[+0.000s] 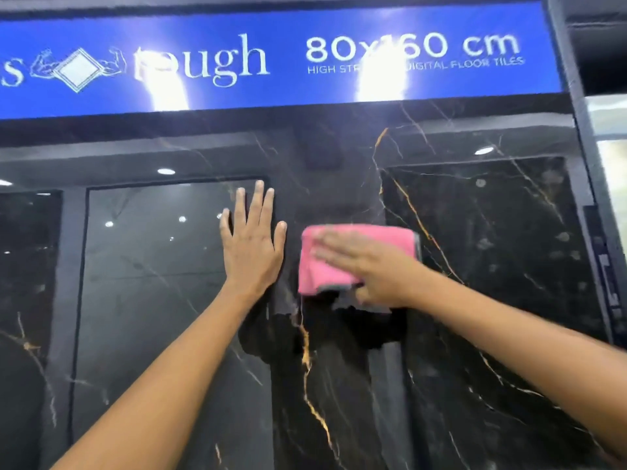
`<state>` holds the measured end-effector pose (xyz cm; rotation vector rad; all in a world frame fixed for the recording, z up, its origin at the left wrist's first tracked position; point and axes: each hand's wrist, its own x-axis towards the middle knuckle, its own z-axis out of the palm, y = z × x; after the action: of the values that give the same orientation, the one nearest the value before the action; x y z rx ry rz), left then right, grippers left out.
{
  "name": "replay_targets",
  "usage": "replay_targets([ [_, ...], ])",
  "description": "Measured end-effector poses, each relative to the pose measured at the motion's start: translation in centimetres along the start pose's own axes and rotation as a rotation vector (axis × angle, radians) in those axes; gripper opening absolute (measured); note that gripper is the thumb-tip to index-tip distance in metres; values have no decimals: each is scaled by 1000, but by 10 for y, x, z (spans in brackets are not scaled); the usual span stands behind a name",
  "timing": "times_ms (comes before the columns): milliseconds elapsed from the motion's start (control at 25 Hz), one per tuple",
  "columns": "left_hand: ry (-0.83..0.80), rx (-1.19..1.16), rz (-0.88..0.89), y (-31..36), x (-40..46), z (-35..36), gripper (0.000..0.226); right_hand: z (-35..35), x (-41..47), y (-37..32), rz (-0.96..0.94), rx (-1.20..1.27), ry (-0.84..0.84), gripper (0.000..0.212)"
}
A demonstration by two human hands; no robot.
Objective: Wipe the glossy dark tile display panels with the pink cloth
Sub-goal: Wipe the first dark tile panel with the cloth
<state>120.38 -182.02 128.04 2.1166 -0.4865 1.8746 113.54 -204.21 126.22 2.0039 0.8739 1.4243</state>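
— Why is our left hand (252,244) flat on the tile panel (492,266), fingers straight?
— To steady us, probably. Our right hand (364,266) presses the pink cloth (325,262) flat against the panel's middle, just below the blue sign (271,56).

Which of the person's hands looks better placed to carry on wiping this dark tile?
The right hand. It already presses the pink cloth against the dark tile panel. The left hand lies flat on the panel beside it with straight fingers, holding nothing.
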Motion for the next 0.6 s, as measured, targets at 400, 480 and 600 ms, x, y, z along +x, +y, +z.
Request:
replay_targets([
  [400,49,-4,-21,2,5,-6,63,-41,56,18,204,177,-53,80],
  [480,47,-44,-32,2,14,-9,61,-66,50,62,459,257,73,69],
  [600,8,-26,-30,2,19,-4,63,-88,30,128,1349,237,434,62],
])
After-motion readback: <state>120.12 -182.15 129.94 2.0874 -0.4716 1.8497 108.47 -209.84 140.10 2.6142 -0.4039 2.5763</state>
